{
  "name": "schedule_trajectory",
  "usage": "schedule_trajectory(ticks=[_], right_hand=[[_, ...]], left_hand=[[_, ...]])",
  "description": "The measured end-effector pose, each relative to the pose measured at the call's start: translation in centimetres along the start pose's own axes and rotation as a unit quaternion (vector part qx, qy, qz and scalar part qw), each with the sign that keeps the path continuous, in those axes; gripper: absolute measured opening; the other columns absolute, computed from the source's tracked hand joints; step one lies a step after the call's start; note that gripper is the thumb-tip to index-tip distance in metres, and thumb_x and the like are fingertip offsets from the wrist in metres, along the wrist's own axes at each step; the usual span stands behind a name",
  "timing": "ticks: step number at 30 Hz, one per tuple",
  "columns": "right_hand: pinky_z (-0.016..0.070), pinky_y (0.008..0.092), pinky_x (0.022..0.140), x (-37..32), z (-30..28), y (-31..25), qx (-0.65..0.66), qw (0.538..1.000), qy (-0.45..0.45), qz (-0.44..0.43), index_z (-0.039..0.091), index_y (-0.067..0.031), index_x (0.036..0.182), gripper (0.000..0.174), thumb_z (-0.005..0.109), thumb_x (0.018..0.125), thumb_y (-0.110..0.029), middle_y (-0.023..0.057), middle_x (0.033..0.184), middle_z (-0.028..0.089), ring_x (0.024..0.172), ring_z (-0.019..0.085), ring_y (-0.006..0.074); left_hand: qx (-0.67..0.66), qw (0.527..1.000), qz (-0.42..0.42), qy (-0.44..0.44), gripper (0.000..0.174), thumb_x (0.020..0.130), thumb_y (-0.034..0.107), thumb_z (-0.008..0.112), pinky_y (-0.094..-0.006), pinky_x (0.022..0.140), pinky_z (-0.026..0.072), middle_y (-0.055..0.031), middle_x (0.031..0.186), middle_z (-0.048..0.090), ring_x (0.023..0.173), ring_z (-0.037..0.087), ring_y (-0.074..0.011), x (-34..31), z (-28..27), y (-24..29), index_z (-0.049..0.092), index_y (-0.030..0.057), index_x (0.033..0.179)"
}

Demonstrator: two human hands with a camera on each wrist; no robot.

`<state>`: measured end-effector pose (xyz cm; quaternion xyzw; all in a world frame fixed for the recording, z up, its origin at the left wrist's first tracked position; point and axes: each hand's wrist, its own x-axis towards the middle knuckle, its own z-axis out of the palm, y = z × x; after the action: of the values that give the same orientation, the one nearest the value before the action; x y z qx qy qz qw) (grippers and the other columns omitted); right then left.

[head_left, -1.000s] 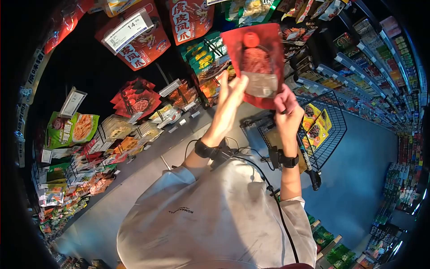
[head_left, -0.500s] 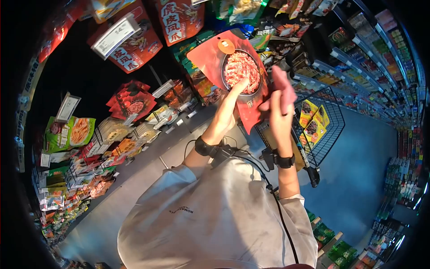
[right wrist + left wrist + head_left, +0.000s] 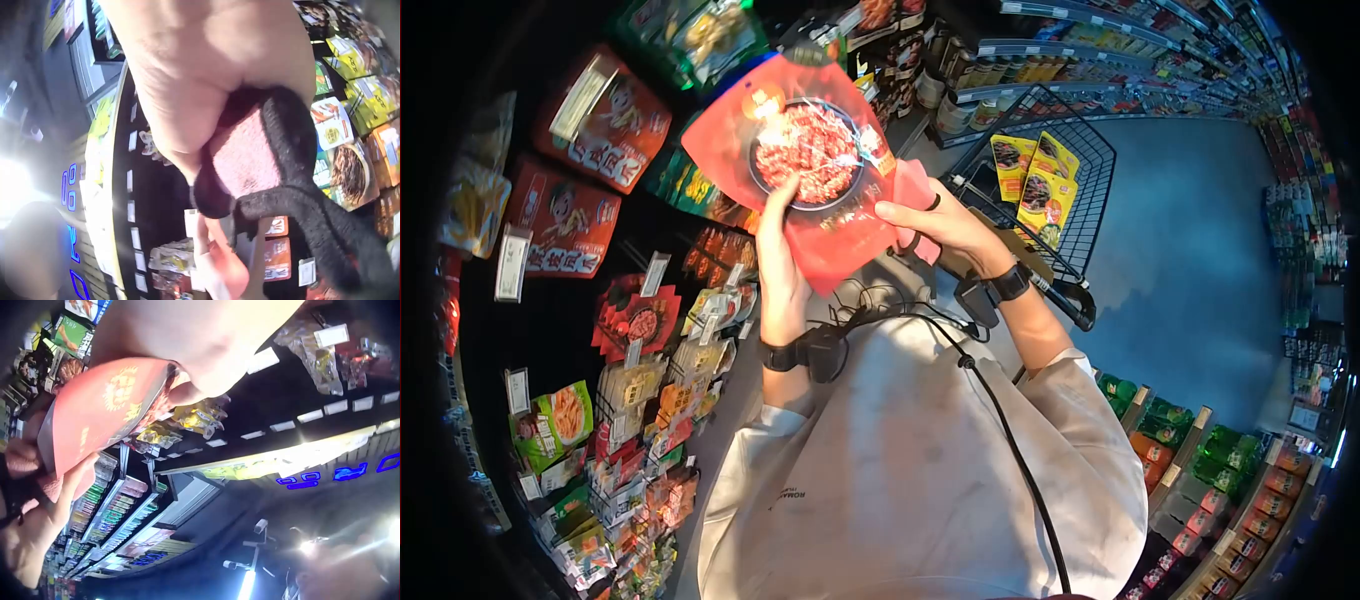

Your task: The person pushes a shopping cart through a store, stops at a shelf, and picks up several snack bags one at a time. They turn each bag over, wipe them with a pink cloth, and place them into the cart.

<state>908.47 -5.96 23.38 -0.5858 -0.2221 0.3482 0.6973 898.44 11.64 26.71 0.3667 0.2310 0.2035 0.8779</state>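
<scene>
A red pouch printed with a bowl of reddish food is tilted in front of the chest. My left hand grips its lower left side, thumb on the front. At the lower right edge my right hand pinches the pouch, with pink material and black bands around its fingers. In the left wrist view the pouch spans between my left hand and right hand. A black band and a pink patch cross my right hand in the right wrist view, hiding much of its grip.
Packaged snacks hang on racks at the left. A black wire cart holding yellow packs stands at the right, beyond my right forearm. Stocked shelves line the back, and bottles and cans fill the lower right.
The pouch has moved left in the head view and turned its printed front more squarely to view. My right thumb now lies on its front. The head view has swung, shifting the racks and cart.
</scene>
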Motion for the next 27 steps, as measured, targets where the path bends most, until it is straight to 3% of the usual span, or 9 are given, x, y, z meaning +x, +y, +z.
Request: schedule_trajectory(ticks=[2,3,5,11,12,15,18,21,27], right_hand=[[0.0421,0.0198,0.047,-1.6,-3.0,-0.6,-0.031,0.997,0.053,0.047,0.064,-0.0068,0.103,0.032,0.074,0.091,-0.035,-0.0027,0.074,0.063,0.053,0.055,0.0033],[0.0389,0.0194,0.04,-2.7,-4.8,-1.8,-0.065,0.989,0.082,0.101,0.064,-0.0064,0.102,0.033,0.073,0.091,-0.036,-0.0013,0.071,0.064,0.046,0.052,0.0034],[0.0295,0.0212,0.03,-3.6,-8.9,-0.4,-0.036,0.985,0.163,0.04,0.063,-0.0028,0.1,0.039,0.073,0.09,-0.04,0.0063,0.061,0.065,0.033,0.044,0.0051],[0.0343,0.0264,0.031,-8.6,-25.1,5.3,-0.168,0.873,0.45,-0.081,0.062,-0.0014,0.104,0.033,0.07,0.094,-0.032,0.0099,0.064,0.067,0.032,0.048,0.0117],[0.0324,0.0258,0.03,-9.8,-26.6,4.9,-0.191,0.864,0.454,-0.107,0.062,-0.0015,0.099,0.032,0.07,0.094,-0.032,0.0094,0.065,0.067,0.031,0.047,0.0103],[0.0517,0.0423,0.058,-13.5,-34.9,10.7,-0.408,0.768,0.482,-0.101,0.063,0.0049,0.093,0.049,0.076,0.086,-0.042,0.0221,0.077,0.068,0.063,0.067,0.0331],[0.0523,0.0376,0.068,-16.7,-38.3,15.3,-0.474,0.741,0.466,0.095,0.064,0.0036,0.098,0.045,0.078,0.084,-0.036,0.017,0.082,0.07,0.073,0.068,0.0239],[0.0524,0.0462,0.072,-18.7,-40.3,20.2,-0.383,0.804,0.44,0.113,0.066,0.0051,0.094,0.055,0.08,0.079,-0.046,0.0263,0.084,0.068,0.083,0.069,0.0417],[0.0524,0.0496,0.074,-20.8,-44.2,24.9,-0.469,0.754,0.411,0.205,0.066,0.0065,0.092,0.035,0.072,0.084,-0.027,0.0291,0.088,0.069,0.089,0.067,0.0465]], left_hand=[[0.049,0.998,0.024,-0.016,0.041,0.093,0.013,0.067,-0.0343,0.103,0.0465,-0.0097,0.125,0.063,0.115,0.06,-0.0177,0.5,1.3,-1.9,0.056,0.0003,0.13],[0.151,0.984,0.057,-0.078,0.05,0.096,0.015,0.063,-0.0371,0.106,0.0454,-0.0145,0.13,0.061,0.12,0.059,-0.0211,2.2,-0.1,-2.9,0.046,-0.0007,0.139],[0.13,0.99,0.055,-0.02,0.054,0.099,0.016,0.058,-0.04,0.109,0.0437,-0.0204,0.135,0.058,0.127,0.056,-0.0258,2.2,0.2,-3.5,0.037,-0.002,0.145],[0.163,0.984,0.075,-0.001,0.053,0.101,0.016,0.052,-0.0487,0.111,0.0429,-0.0308,0.138,0.051,0.128,0.054,-0.0391,0.3,1.7,-2.7,0.034,-0.0051,0.146],[0.174,0.981,0.089,0.005,0.053,0.102,0.017,0.053,-0.0486,0.111,0.0429,-0.0304,0.138,0.051,0.128,0.054,-0.0393,0.4,1.2,-2.5,0.034,-0.0051,0.146],[0.192,0.973,0.128,0.027,0.052,0.103,0.022,0.051,-0.0471,0.111,0.0436,-0.0299,0.139,0.051,0.129,0.053,-0.0393,-0.4,-1.1,-1.8,0.036,-0.0052,0.145],[0.13,0.979,0.125,0.094,0.053,0.103,0.023,0.052,-0.0435,0.112,0.0444,-0.0302,0.141,0.049,0.13,0.052,-0.0401,-0.8,-3.7,-1.0,0.038,-0.0075,0.144],[0.106,0.978,0.124,0.127,0.052,0.102,0.021,0.051,-0.0438,0.108,0.0477,-0.0294,0.139,0.051,0.127,0.055,-0.0396,-1.4,-9.2,0.0,0.039,-0.0076,0.143],[-0.012,0.964,0.12,0.237,0.046,0.098,0.014,0.056,-0.0428,0.106,0.0505,-0.0273,0.137,0.053,0.126,0.056,-0.0387,-3.9,-21.9,1.9,0.045,-0.0063,0.137]])
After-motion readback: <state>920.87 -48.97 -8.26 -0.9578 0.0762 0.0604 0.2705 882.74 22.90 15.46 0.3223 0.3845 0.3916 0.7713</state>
